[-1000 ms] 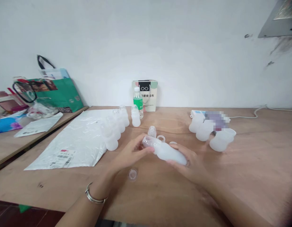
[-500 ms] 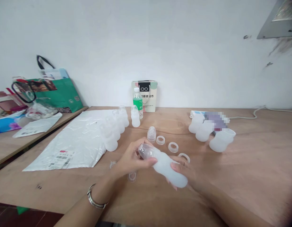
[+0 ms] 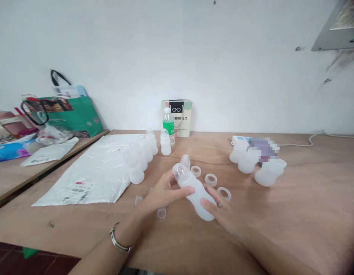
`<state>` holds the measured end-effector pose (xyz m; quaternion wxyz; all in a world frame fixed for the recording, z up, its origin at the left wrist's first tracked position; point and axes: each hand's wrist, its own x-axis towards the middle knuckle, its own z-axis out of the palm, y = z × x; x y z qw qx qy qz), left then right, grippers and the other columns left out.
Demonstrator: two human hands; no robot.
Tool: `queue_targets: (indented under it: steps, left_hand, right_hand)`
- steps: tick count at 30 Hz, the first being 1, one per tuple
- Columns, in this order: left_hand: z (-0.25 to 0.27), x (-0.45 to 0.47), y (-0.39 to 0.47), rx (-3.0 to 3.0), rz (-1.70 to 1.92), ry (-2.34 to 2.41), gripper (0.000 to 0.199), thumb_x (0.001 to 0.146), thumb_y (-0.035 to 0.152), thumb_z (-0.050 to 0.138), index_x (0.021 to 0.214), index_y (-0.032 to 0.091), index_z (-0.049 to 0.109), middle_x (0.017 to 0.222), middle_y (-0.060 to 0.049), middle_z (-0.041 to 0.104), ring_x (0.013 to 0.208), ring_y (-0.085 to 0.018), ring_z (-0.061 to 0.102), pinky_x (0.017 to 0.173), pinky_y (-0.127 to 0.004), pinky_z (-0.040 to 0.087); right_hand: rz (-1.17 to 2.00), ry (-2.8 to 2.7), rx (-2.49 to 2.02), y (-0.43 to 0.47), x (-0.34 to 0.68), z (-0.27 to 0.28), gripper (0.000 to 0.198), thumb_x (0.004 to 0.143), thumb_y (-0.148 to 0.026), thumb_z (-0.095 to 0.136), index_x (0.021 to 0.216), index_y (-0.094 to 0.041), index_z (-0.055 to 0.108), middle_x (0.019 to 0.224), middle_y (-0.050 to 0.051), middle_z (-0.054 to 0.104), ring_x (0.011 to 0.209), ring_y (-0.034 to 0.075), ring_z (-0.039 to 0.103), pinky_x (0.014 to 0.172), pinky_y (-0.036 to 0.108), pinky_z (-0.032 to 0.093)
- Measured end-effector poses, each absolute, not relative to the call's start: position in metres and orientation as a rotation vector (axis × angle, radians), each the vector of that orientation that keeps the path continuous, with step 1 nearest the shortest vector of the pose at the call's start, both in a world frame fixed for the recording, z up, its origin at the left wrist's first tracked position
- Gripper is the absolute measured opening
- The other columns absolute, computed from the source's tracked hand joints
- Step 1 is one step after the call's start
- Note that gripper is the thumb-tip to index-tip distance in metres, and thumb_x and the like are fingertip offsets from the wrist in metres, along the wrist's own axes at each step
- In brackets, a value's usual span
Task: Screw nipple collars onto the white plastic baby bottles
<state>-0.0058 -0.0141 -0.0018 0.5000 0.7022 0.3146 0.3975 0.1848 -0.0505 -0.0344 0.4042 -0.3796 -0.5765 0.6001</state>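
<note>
A frosted white baby bottle with a clear cap on its upper end is held tilted above the table. My left hand grips it near the cap, thumb across the neck. Around the lower body wraps my right hand. Just behind the bottle, a clear cap stands on the wood, partly hidden. Three white rings, a far ring, a middle ring and a near ring, lie to the right. Clear teat-like pieces rest by my left forearm.
Several capped bottles line up at the left, beside a white mailing bag. Open bottle bodies stand at the right near a blurred package. A water bottle and paper bag are against the wall.
Both hands have brought the bottle slightly left, and it is tilted more steeply, its capped end higher. The cap behind it is now partly covered. The view has shifted a little.
</note>
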Motion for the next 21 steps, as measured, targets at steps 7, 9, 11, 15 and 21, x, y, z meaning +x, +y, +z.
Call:
queue_targets:
  steps: [7,9,11,15,21]
  left_hand:
    - [0.028,-0.041,0.009,1.829,1.446,1.292,0.042,0.073,0.038,0.066,0.105,0.019,0.049,0.101,-0.006,0.062,0.091,-0.020,0.061,0.076,-0.030,0.049]
    - [0.036,-0.051,0.023,1.938,1.425,1.591,0.049,0.070,0.041,0.068,0.107,0.020,0.044,0.099,-0.006,0.062,0.087,-0.022,0.062,0.073,-0.032,0.049]
    - [0.040,-0.055,0.040,2.065,1.225,1.839,0.047,0.070,0.042,0.065,0.104,0.019,0.042,0.094,-0.007,0.062,0.083,-0.025,0.063,0.069,-0.035,0.049]
    - [0.036,-0.048,0.072,2.246,0.899,2.040,0.039,0.071,0.035,0.062,0.099,0.016,0.044,0.097,-0.012,0.060,0.091,-0.031,0.060,0.071,-0.038,0.047]
    - [0.023,-0.037,0.103,2.233,0.882,2.024,0.043,0.069,0.029,0.064,0.104,0.014,0.042,0.098,-0.015,0.060,0.094,-0.031,0.060,0.075,-0.038,0.047]
  right_hand:
    - [1.191,-1.304,-0.778,-0.033,0.193,-0.053,0.033,0.087,-0.046,0.046,0.116,-0.031,0.042,0.118,0.005,0.055,0.106,0.019,0.054,0.087,0.038,0.043]
    - [1.075,-1.201,-0.834,-0.026,0.200,-0.052,0.027,0.088,-0.044,0.046,0.110,-0.029,0.046,0.109,0.004,0.060,0.097,0.018,0.058,0.084,0.037,0.044]
    - [0.983,-1.117,-0.863,-0.021,0.207,-0.048,0.025,0.085,-0.043,0.051,0.104,-0.027,0.049,0.099,0.003,0.062,0.088,0.017,0.060,0.079,0.035,0.045]
    - [0.874,-1.039,-0.872,-0.018,0.216,-0.038,0.019,0.084,-0.039,0.053,0.098,-0.026,0.051,0.091,0.001,0.059,0.085,0.015,0.058,0.074,0.030,0.046]
    - [0.752,-1.173,-0.993,-0.014,0.221,-0.038,0.020,0.083,-0.037,0.054,0.099,-0.025,0.049,0.094,0.003,0.057,0.083,0.016,0.056,0.074,0.030,0.046]
